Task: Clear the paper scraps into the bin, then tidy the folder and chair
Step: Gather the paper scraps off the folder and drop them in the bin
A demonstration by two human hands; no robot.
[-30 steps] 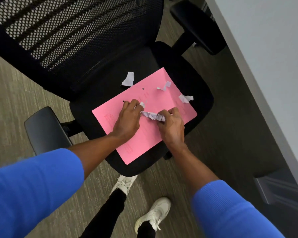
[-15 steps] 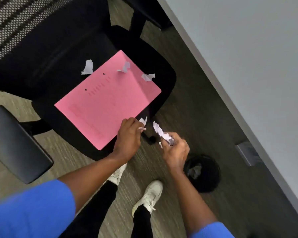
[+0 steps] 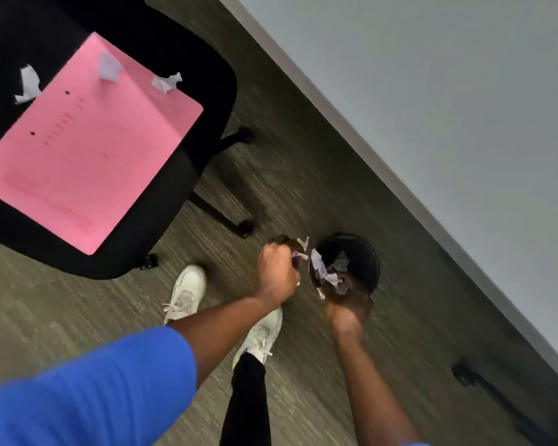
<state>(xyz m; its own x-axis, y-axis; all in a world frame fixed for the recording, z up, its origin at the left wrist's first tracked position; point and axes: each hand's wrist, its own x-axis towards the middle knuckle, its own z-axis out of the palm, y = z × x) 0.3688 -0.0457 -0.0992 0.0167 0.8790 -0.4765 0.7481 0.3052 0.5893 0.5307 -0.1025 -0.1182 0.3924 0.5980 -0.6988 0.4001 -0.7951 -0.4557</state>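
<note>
A black round bin (image 3: 364, 255) stands on the carpet at centre right. My right hand (image 3: 345, 300) is at its near rim, closed around white paper scraps (image 3: 324, 275) that stick up over the opening. My left hand (image 3: 276, 272) is just left of the bin, fist closed on a small scrap (image 3: 302, 244). A pink folder (image 3: 87, 149) lies on the black chair seat (image 3: 203, 82) at upper left. Two crumpled scraps (image 3: 108, 67) (image 3: 166, 82) rest on the folder's far edge, and a third scrap (image 3: 28, 85) lies on the seat beside it.
A grey desk top (image 3: 432, 107) fills the upper right, its edge running diagonally above the bin. Chair legs with castors (image 3: 244, 226) reach toward the bin. My two white shoes (image 3: 187, 294) stand on the carpet between chair and bin. A dark desk foot (image 3: 477, 378) sits lower right.
Both hands left the folder with scraps and swung right and down to the bin. The view turned with them, so the chair slid to the upper left.
</note>
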